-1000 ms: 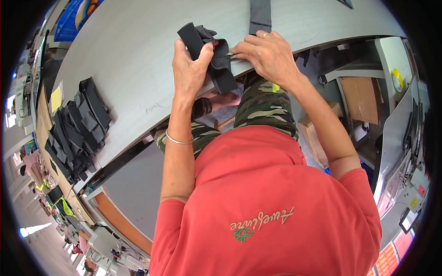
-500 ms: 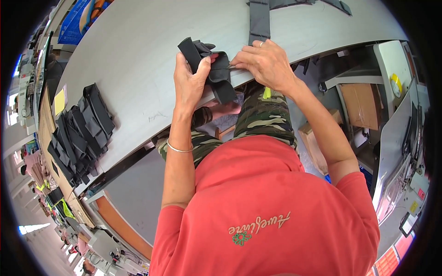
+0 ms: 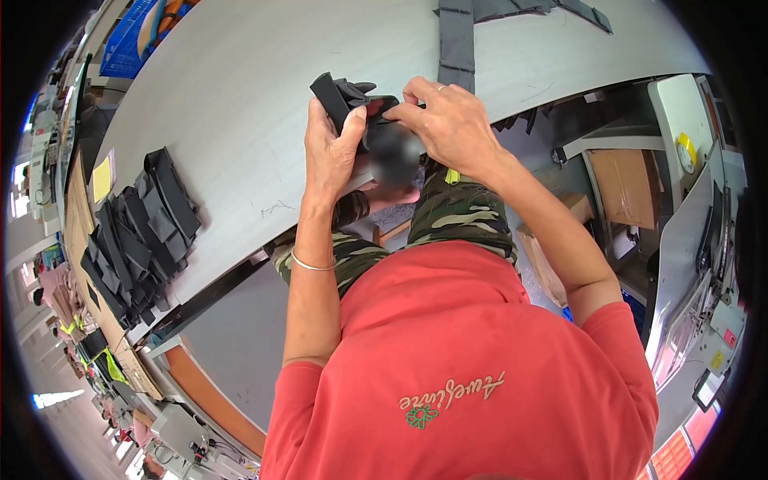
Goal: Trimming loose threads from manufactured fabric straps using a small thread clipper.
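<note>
Grasping the dark cloth between thumb and fingers, the left hand holds it at the near edge of the surface, above the lap. The right hand has its thumb and forefinger at the cloth's right side; whether they pinch it I cannot tell, as a blur hides the part below. The cloth is folded into loops and layers, and looks light and soft, with a flatter, stiffer band on its left. It should not break, but loose folds could slip apart, so the firmest hold is probably across that band, with several layers caught together. More dark pieces lie in a pile to the left, and a strip lies beyond the right hand.
</note>
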Motion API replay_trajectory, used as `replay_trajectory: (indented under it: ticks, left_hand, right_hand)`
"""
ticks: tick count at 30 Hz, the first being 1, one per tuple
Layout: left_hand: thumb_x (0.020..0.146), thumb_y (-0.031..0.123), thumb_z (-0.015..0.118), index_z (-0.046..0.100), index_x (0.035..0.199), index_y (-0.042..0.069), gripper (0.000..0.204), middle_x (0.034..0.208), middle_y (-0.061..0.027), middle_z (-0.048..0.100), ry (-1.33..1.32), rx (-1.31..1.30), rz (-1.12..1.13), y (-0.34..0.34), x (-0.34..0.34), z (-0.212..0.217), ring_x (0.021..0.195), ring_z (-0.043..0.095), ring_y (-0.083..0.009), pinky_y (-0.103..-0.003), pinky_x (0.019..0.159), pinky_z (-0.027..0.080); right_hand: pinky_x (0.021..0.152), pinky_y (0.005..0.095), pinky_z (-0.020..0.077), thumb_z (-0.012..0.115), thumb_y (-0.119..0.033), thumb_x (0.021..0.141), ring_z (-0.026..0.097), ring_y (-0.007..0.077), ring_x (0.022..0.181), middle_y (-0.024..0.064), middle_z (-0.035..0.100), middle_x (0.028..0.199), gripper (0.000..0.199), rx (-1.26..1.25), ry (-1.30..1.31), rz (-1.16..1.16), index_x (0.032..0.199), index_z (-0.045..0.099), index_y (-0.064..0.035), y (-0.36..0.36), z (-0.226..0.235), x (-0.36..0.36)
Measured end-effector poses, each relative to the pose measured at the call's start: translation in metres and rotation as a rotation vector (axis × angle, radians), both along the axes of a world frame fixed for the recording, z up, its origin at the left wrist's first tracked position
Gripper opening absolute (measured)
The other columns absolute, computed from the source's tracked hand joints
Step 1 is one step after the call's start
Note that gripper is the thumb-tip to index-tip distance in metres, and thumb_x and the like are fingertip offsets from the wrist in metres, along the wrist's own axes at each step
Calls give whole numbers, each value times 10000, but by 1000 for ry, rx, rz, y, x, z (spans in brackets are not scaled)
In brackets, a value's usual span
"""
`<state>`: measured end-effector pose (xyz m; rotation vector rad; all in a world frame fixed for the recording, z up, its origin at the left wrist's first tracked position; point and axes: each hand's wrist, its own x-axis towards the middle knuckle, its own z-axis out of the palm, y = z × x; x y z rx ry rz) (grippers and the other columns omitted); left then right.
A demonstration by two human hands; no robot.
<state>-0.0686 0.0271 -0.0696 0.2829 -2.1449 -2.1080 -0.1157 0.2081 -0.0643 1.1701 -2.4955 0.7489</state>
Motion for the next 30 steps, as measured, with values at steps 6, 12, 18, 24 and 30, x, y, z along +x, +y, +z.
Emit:
replay_trajectory:
  ticks: [6,12,18,24,30]
  left_hand:
    - [888,153,611,486,1084,-5,281,1015,-62,579,37,-26,-1,2,-9,5,902,529,-126,-280,807,457]
    - [891,110,582,476,1201,-19,352,1101,-96,567,22,-82,11,1,-8,5,994,542,-171,-313,897,443]
    - [921,137,561,486,1125,-9,262,1055,-74,565,31,-31,-22,-1,0,3,970,516,-158,-296,882,424]
    - [919,152,568,496,1118,4,259,1038,-67,565,16,72,-52,-2,-1,6,950,520,-140,-295,871,432]
    - [903,140,592,495,1098,-1,260,1015,-69,574,26,109,-54,-5,-7,1,910,534,-140,-287,825,451]
  right_hand:
    - [643,361,461,671,-157,797,572,236,681,42,538,842,112,40,2,-20,905,694,-140,-3,8,-5]
    - [736,381,481,680,-316,806,587,291,844,105,533,963,292,-105,-365,-94,1052,652,-160,-1,12,1]
    - [659,427,490,651,-133,712,625,317,741,78,608,789,178,-44,-439,-200,876,718,-144,-21,-1,14]
    - [658,433,486,660,-114,710,637,324,776,127,647,811,184,117,-383,-164,883,718,-86,-25,5,5]
    - [672,440,483,654,-91,697,641,348,786,164,656,811,184,105,-374,-160,868,705,-46,-30,4,-1]
